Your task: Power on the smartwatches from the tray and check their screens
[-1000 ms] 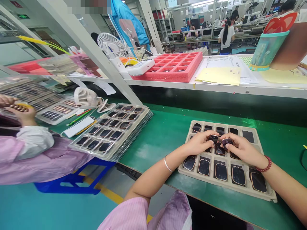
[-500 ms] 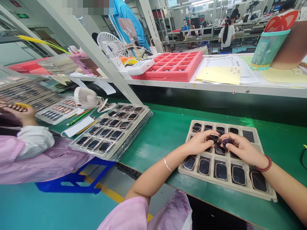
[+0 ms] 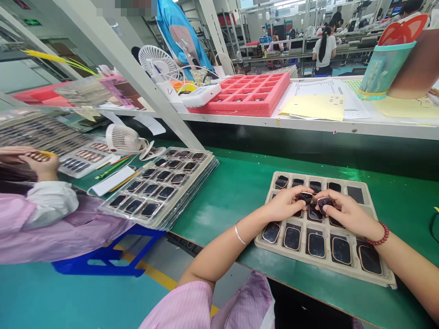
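Over the middle of a beige tray (image 3: 372,201), my left hand (image 3: 287,201) pinches a dark, rounded-square watch face (image 3: 305,197) with a gold-coloured rim. Close beside it, my right hand (image 3: 343,211) grips a second watch face (image 3: 324,204) of the same look, tilted between thumb and fingers. Both hands are closed and their fingertips nearly meet. Similar dark pieces lie in the tray's compartments, such as the watch face (image 3: 316,245) in the front row. My hands hide part of the middle row.
A stack of clear trays (image 3: 164,183) with more dark pieces stands to the left on the green bench (image 3: 226,196). A co-worker's hand (image 3: 44,164) is at far left, near a small white fan (image 3: 123,138). The shelf above holds a red foam tray (image 3: 240,98) and a teal cup (image 3: 386,68).
My hands and the two watch faces look almost unmoved. At far left the co-worker's hands shifted slightly right, and the blue-clad figure behind the shelf moved a little.
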The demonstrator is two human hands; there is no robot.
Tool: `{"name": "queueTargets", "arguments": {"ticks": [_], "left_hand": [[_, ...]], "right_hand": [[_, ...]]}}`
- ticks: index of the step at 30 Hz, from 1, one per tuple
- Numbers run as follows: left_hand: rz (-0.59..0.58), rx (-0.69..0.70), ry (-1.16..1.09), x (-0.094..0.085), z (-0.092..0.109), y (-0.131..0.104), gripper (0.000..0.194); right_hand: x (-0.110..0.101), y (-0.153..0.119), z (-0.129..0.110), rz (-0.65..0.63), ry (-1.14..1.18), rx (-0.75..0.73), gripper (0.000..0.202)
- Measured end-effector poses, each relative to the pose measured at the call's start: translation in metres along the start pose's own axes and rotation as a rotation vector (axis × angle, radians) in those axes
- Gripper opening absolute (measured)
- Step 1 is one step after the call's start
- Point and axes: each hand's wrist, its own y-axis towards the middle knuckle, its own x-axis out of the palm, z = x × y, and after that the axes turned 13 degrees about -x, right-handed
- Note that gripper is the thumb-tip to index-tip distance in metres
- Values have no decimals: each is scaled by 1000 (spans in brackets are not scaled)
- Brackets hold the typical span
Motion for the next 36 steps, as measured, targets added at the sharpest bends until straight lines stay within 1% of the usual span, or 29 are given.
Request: {"name": "queueTargets", "arguments": {"ticks": [10,22,36], "left_hand": [[6,4,15,0,0,1,41],[2,11,12,0,-1,1,41],[3,3,-3,0,1,0,40]], "right_hand": [[0,0,0,-5,-14,21,23],[0,-1,1,-7,-12,13,23],[1,-1,3,-9,-17,27,24]]}}
